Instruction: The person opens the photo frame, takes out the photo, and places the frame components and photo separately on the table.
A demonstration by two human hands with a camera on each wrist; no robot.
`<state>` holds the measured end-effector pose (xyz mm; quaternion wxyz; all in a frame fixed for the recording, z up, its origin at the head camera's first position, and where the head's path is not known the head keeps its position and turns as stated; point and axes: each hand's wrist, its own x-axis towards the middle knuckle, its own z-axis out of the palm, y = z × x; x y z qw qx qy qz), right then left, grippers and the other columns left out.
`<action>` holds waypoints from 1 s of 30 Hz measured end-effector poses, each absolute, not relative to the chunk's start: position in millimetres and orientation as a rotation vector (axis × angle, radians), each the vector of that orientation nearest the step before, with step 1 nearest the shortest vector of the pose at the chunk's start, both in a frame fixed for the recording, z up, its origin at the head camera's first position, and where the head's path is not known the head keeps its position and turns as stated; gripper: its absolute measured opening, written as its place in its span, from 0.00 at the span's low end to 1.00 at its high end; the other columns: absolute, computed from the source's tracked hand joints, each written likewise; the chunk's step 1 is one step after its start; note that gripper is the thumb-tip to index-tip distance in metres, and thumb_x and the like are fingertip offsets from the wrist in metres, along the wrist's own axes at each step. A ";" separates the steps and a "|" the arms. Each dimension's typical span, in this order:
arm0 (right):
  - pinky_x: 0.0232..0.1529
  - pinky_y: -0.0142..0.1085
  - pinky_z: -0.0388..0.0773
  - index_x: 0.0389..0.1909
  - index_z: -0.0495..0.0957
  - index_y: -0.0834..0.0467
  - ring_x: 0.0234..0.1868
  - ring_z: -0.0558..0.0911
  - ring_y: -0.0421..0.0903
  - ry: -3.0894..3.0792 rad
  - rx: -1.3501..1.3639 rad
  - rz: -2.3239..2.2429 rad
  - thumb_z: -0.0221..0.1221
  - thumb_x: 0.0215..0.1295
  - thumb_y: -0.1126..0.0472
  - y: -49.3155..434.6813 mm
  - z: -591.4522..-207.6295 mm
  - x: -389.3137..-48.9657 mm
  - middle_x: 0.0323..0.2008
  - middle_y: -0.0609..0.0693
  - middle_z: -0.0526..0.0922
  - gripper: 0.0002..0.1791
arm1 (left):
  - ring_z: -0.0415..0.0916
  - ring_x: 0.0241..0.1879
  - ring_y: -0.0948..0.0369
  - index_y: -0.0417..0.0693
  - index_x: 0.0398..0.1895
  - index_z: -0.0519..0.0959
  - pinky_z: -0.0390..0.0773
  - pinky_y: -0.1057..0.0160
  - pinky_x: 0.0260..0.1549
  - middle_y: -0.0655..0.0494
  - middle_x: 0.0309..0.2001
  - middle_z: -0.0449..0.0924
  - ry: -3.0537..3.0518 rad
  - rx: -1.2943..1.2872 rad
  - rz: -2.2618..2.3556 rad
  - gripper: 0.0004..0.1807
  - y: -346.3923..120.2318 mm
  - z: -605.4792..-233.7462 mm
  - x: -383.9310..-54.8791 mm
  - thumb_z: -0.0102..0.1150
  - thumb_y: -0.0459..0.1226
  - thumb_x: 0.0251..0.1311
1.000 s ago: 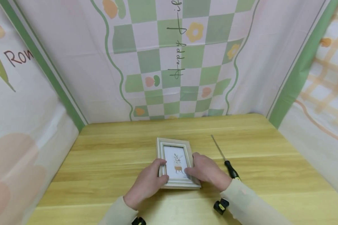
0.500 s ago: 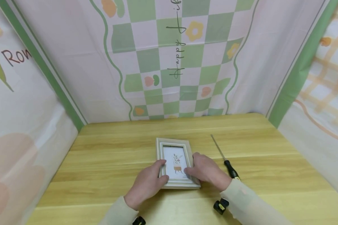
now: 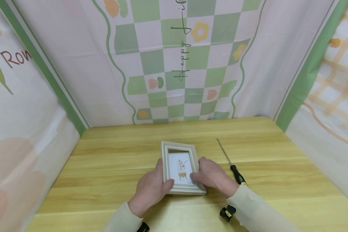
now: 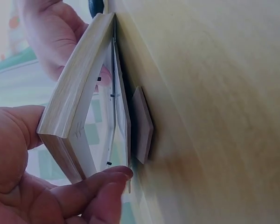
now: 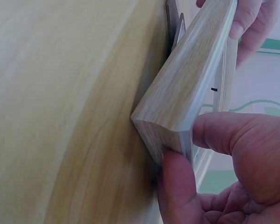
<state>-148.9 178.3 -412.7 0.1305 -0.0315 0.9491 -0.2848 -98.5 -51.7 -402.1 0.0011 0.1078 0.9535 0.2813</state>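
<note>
A pale wooden picture frame (image 3: 178,191), holding a print of a potted plant (image 3: 182,167), lies tilted face up between both hands. My left hand (image 3: 150,187) grips its near left side, thumb on the front edge. In the left wrist view, the fingertips touch the thin backing board (image 4: 122,107), which stands apart from the frame. Behind that board a stand leg (image 4: 142,126) sticks out towards the table. My right hand (image 3: 213,175) pinches the lower right side, thumb on the front, a finger against the outer edge in the right wrist view.
To the right of the frame lies a screwdriver (image 3: 238,175) with a black handle, its shaft pointing away. The wooden table (image 3: 110,170) is enclosed by printed fabric walls (image 3: 150,67) at the back and sides.
My left index finger has slipped off the frame's front to its left side. The print has dropped back from the opening, leaving a gap at its top. The right hand stays put.
</note>
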 end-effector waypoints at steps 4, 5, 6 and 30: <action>0.21 0.39 0.77 0.48 0.74 0.66 0.25 0.79 0.48 2.756 -0.076 -0.826 0.71 0.58 0.53 178.4 -413.2 -150.1 0.30 0.53 0.79 0.26 | 0.71 0.22 0.61 0.37 0.69 0.68 0.70 0.61 0.19 0.56 0.25 0.77 2.976 0.338 0.901 0.37 -52.1 -400.9 -99.8 0.68 0.48 0.63; 0.21 0.39 0.77 0.48 0.74 0.66 0.25 0.79 0.48 2.758 -0.076 -0.826 0.71 0.58 0.53 178.5 -413.0 -150.4 0.30 0.53 0.79 0.26 | 0.71 0.22 0.61 0.37 0.68 0.69 0.70 0.61 0.19 0.56 0.26 0.77 2.967 0.339 0.911 0.36 -52.3 -400.8 -100.1 0.67 0.48 0.64; 0.21 0.39 0.77 0.49 0.74 0.66 0.25 0.79 0.48 2.758 -0.072 -0.830 0.71 0.58 0.53 178.6 -412.5 -150.6 0.30 0.53 0.79 0.27 | 0.71 0.23 0.61 0.38 0.68 0.70 0.71 0.61 0.20 0.56 0.27 0.78 2.962 0.342 0.921 0.35 -52.5 -400.8 -100.4 0.67 0.48 0.64; 0.29 0.36 0.82 0.71 0.66 0.66 0.32 0.83 0.42 2.799 -0.187 -1.095 0.73 0.62 0.48 165.8 -389.5 -139.5 0.44 0.54 0.86 0.44 | 0.73 0.23 0.62 0.45 0.49 0.82 0.73 0.61 0.22 0.58 0.29 0.81 2.978 0.172 1.056 0.13 -82.3 -391.8 -114.9 0.59 0.44 0.73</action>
